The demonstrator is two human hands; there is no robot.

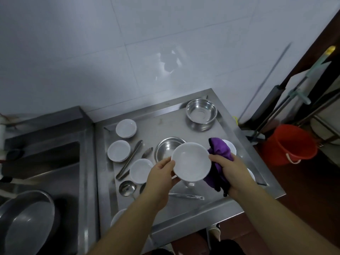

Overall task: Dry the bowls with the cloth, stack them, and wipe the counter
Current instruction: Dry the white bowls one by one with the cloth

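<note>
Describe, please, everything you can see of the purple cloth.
The purple cloth looks soft, with a dark edge trim. It is bunched in the right hand, part sticking up above the fingers, part hanging below the palm. It presses against the right rim of the white bowl, which the left hand steadies.
</note>
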